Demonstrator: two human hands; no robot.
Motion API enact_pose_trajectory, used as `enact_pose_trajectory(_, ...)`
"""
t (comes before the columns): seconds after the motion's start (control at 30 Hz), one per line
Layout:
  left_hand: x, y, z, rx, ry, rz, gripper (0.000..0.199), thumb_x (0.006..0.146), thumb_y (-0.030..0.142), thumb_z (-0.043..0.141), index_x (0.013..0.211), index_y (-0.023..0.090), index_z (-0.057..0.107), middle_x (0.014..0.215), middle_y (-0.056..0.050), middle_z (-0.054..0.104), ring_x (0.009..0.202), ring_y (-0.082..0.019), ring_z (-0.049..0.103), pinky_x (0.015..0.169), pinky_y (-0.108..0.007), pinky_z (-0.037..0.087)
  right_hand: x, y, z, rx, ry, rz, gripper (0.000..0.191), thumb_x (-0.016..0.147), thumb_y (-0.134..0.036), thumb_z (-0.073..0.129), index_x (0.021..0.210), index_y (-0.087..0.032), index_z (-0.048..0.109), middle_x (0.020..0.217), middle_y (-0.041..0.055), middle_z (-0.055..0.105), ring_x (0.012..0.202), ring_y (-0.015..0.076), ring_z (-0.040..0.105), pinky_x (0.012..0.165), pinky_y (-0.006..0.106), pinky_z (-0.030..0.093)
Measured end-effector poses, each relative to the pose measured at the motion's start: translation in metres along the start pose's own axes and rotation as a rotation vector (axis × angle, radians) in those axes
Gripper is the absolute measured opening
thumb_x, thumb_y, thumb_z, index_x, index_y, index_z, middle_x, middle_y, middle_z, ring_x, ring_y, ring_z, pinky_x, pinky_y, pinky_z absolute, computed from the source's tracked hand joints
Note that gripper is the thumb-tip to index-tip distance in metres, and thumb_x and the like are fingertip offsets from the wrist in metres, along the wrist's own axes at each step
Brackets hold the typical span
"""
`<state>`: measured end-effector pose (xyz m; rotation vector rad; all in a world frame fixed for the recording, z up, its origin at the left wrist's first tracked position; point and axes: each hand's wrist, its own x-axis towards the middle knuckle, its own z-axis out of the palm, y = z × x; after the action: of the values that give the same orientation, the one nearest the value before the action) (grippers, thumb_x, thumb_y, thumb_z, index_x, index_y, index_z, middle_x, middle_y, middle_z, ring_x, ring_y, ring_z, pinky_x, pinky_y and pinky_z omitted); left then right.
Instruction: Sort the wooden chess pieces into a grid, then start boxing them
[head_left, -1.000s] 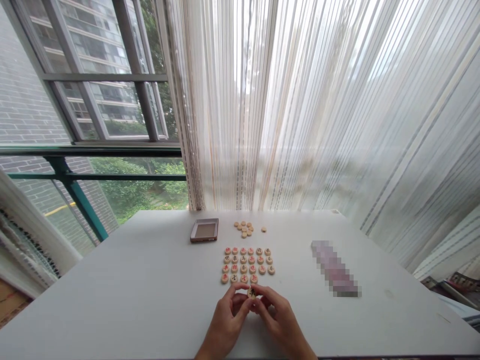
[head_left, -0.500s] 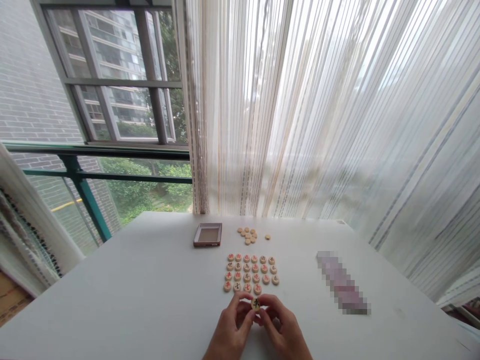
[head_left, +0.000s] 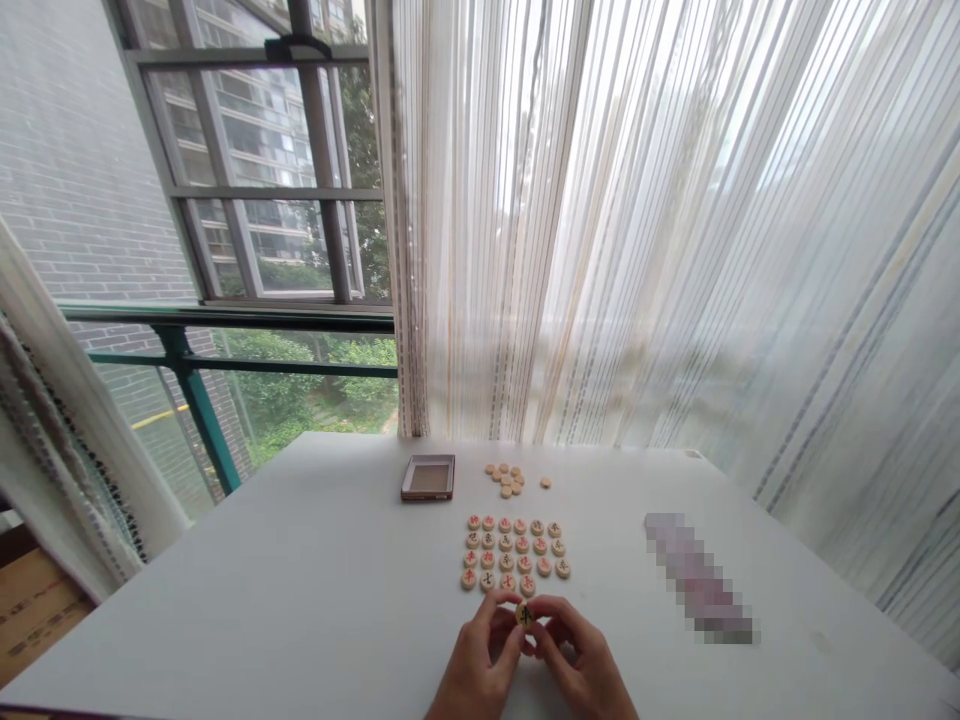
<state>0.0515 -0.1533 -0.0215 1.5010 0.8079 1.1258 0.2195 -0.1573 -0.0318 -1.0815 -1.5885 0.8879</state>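
Between the fingertips of both hands is a round wooden Chinese chess piece [head_left: 525, 614], its black character facing me. My left hand [head_left: 484, 645] pinches it from the left, and my right hand [head_left: 570, 650] from the right. Just beyond my fingers, face-up chess pieces [head_left: 506, 562] with red or black characters lie in rows on the white table [head_left: 315, 590]. The nearest row is shorter than the others, ending with a red piece [head_left: 527, 585].
Farther back lies a loose cluster of plain-looking pieces [head_left: 506, 480], with a single piece [head_left: 545, 483] to its right. A shallow open box [head_left: 428, 478] sits to their left. A blurred-out long object [head_left: 697, 578] lies at the right. Curtains [head_left: 570, 250] hang behind the table.
The whole view has shifted, so everything appears slightly farther right and lower. Both hands still hold the same piece, which appears slightly turned. The rows look the same.
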Motion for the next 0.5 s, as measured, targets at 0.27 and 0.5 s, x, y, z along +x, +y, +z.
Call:
enact_pose_trajectory(0.27,0.003,-0.02,0.002,0.019,0.029,0.03,0.036,0.093,0.051,0.057,0.111,0.02,0.056,0.087,-0.008,0.073,0.079,-0.021,0.071,0.076,-0.031,0.055,0.002,0.005,0.006,0.012,0.055,-0.011,0.045,0.089,-0.062,0.056,0.097,-0.019,0.069,0.082,0.0067,0.073,0.064,0.0188,0.066,0.061,0.028,0.055)
enact_pose_trajectory(0.5,0.002,-0.014,0.001,0.003,0.02,0.014,0.038,0.091,0.052,0.059,0.11,0.019,0.057,0.086,-0.007,0.071,0.08,-0.021,0.069,0.075,-0.03,0.054,0.0,-0.005,0.006,0.023,0.051,-0.021,0.04,0.088,-0.057,0.061,0.098,-0.018,0.069,0.081,0.0067,0.073,0.064,0.0183,0.067,0.058,0.026,0.053)
